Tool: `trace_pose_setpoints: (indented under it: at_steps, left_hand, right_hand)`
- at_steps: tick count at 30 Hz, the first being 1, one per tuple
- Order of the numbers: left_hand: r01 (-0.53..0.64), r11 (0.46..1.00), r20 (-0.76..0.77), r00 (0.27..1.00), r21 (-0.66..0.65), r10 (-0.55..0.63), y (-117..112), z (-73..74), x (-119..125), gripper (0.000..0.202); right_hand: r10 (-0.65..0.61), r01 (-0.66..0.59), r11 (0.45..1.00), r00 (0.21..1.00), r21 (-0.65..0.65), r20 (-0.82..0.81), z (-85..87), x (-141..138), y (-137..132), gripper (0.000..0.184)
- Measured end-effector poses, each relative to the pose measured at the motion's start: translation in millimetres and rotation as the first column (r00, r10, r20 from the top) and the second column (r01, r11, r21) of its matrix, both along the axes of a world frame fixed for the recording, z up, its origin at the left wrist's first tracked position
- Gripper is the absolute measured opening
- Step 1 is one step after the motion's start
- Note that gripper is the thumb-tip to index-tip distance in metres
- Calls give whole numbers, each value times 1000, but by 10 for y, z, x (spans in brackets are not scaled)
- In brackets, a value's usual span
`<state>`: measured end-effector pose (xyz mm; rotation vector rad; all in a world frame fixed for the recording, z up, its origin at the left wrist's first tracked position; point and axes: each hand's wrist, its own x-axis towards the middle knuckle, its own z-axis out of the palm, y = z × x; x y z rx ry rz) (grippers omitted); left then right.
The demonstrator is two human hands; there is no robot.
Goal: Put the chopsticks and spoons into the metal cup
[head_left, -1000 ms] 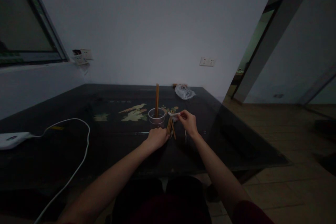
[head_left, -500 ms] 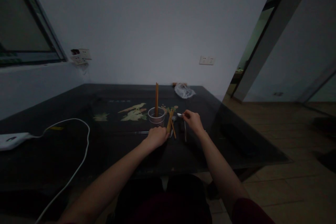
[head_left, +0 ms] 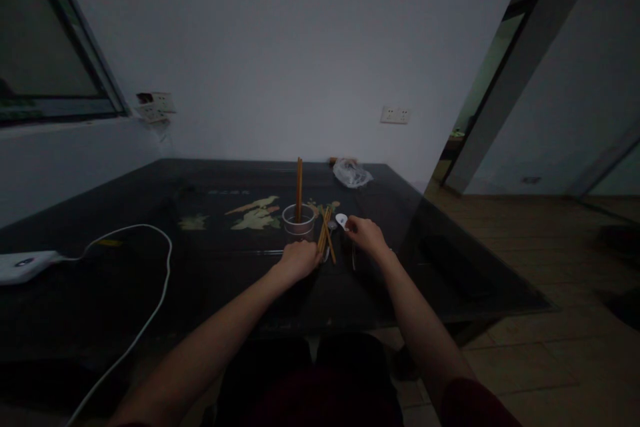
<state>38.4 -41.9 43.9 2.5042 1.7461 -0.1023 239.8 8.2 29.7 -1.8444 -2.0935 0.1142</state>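
Note:
My right hand (head_left: 367, 235) pinches a white spoon (head_left: 341, 219) by its handle, with the bowl pointing away and left. Below that hand, a thin light handle (head_left: 354, 257) lies on the table. My left hand (head_left: 300, 260) is closed at the lower ends of several wooden chopsticks (head_left: 324, 232); one of them crosses the others. Its fingertips are partly hidden. Beside the chopsticks, a clear spoon-like piece (head_left: 333, 225) is only partly visible. Just beyond my left hand stands a round cup (head_left: 299, 231) with upright chopsticks (head_left: 299, 190) in it.
The dark table (head_left: 200, 307) has a painted flower and bird pattern. At its back edge lies a crumpled clear plastic bag (head_left: 352, 173). A white device (head_left: 27, 267) with a white cable (head_left: 167, 267) sits at left. A dark flat object (head_left: 455, 267) lies at right.
The spoon in my right hand has turned, so its bowl now faces the camera more; that hand moved slightly left and down. My left hand stays in place.

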Motion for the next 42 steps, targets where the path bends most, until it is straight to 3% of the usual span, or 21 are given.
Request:
trace_pose_setpoints:
  at_steps: [13, 17, 22, 26, 29, 36, 42]
  left_hand:
    - [-5, 999, 13, 1000, 36, 5, 25, -62, 32, 39]
    - [-26, 999, 4, 1000, 26, 26, 40, -73, 55, 38]
    - [0, 998, 22, 1000, 58, -1, 23, -90, 70, 40]
    - [-17, 996, 33, 999, 83, 14, 7, -122, 87, 39]
    - [-39, 994, 53, 998, 98, 34, 2, -133, 93, 39]
    - [-59, 995, 67, 996, 76, 54, -12, -96, 95, 40]
    - [-73, 996, 64, 996, 58, 70, -8, -95, 101, 39]
  right_hand:
    - [123, -123, 992, 992, 21, -3, -53, 22, 27, 13]
    - [142, -142, 990, 990, -5, -10, -56, 42, 32, 20]
    - [151, -151, 989, 988, 5, -16, 50, 53, -33, 26]
    - [123, -121, 991, 992, 50, -40, 196, 7, -144, 18]
    - [103, -103, 994, 995, -31, 4, 271, -99, -244, 12]
    - [67, -9, 979, 958, -202, 279, 253, -460, -449, 29]
    - [101, -24, 967, 950, -255, 296, 158, -602, -468, 33]
